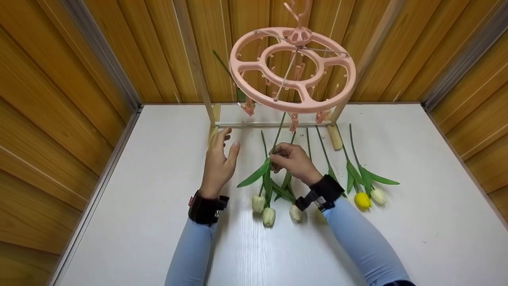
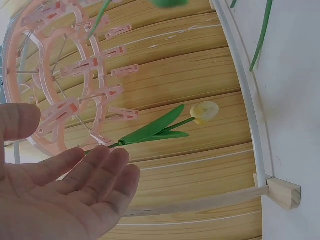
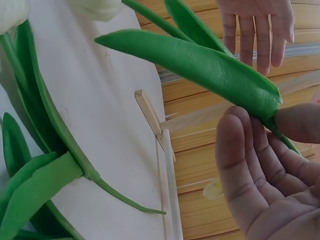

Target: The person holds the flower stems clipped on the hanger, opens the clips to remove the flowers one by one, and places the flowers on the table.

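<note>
My right hand (image 1: 295,162) pinches the green stem of an artificial white tulip (image 1: 269,217) between thumb and fingers, just above its leaves, with the bloom pointing down. In the right wrist view its broad leaf (image 3: 200,67) stretches away from the fingertips. Nothing is in my left hand (image 1: 219,166), raised to the left of that stem with fingers extended and thumb apart. Above both hands is a round pink clip hanger (image 1: 293,105). Another tulip (image 2: 205,111), pale yellow-white, hangs bloom down below the hanger's clips (image 2: 124,114) in the left wrist view.
Several tulips lie on the white table (image 1: 119,222), among them a white one (image 1: 258,203) and a yellow one (image 1: 362,201) at the right. My right wrist partly covers some. A wooden stand (image 1: 336,139) with a white crossbar (image 1: 254,124) carries the hanger.
</note>
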Available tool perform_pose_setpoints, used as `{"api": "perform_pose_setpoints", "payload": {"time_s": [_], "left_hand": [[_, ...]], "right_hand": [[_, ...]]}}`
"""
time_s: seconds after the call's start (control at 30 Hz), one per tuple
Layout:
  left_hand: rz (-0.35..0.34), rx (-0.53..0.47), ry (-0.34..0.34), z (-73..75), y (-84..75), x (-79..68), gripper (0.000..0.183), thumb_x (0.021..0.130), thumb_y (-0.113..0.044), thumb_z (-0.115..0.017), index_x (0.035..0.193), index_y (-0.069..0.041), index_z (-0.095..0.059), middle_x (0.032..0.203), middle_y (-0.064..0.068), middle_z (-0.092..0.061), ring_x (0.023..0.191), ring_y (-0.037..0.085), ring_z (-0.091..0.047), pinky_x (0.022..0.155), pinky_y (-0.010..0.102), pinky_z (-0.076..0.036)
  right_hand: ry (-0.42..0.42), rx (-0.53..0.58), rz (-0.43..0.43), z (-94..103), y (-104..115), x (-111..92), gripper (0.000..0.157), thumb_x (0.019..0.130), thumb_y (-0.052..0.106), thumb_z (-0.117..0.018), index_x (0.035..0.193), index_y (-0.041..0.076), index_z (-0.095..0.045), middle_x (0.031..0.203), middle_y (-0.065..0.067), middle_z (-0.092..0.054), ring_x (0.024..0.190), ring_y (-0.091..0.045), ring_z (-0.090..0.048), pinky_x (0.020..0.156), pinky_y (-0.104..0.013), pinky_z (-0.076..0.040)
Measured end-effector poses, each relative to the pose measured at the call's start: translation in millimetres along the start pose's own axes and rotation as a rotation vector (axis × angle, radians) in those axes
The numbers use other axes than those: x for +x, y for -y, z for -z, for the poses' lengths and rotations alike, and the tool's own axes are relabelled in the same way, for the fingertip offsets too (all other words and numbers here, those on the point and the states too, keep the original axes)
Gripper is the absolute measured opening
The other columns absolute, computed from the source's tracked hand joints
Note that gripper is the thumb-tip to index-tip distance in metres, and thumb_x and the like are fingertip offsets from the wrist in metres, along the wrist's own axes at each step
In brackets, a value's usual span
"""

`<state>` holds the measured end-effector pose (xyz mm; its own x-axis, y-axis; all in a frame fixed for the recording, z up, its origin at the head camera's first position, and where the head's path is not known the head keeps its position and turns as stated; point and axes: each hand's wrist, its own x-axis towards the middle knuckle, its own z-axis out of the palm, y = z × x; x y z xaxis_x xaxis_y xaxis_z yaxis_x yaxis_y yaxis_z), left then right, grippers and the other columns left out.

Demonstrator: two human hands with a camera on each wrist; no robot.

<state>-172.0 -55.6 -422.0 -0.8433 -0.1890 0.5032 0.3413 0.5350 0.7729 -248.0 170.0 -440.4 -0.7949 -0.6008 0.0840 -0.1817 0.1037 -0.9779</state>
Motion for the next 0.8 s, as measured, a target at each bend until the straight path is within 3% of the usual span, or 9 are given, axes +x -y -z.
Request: {"api": "perform_pose_setpoints", "payload": {"time_s": [0.3, 0.53, 0.8], "left_hand": [[0.043, 0.003, -0.008, 0.3, 2.5, -0.5, 0.044, 0.105, -0.014, -0.056, 0.144, 0.006, -0.051, 0.142, 0.024, -0.056, 0.128, 0.038, -0.056, 0.106, 0.056, -0.045], [0.051, 0.002, -0.024, -6.4, 8.9, -0.7, 0.044, 0.105, -0.013, -0.057, 0.144, 0.005, -0.051, 0.142, 0.024, -0.056, 0.128, 0.04, -0.056, 0.106, 0.056, -0.045], [0.042, 0.003, -0.043, -13.6, 13.6, 0.2, 0.043, 0.104, -0.012, -0.058, 0.143, 0.006, -0.052, 0.141, 0.024, -0.057, 0.127, 0.039, -0.056, 0.106, 0.053, -0.046]], "right_hand": [[0.052, -0.056, -0.071, -9.9, -4, 8, 0.013, 0.101, 0.006, -0.062, 0.105, -0.007, -0.065, 0.081, -0.005, -0.071, 0.07, -0.016, -0.069, 0.071, -0.042, -0.062], [0.115, -0.168, -0.095, -17.9, -11, 17, 0.013, 0.1, 0.006, -0.063, 0.103, -0.005, -0.068, 0.078, -0.009, -0.073, 0.068, -0.021, -0.07, 0.071, -0.052, -0.061], [0.164, -0.324, -0.141, -24.3, -21, 30, 0.012, 0.098, 0.007, -0.065, 0.102, -0.004, -0.069, 0.081, -0.011, -0.075, 0.061, -0.01, -0.066, 0.066, -0.039, -0.06]]}}
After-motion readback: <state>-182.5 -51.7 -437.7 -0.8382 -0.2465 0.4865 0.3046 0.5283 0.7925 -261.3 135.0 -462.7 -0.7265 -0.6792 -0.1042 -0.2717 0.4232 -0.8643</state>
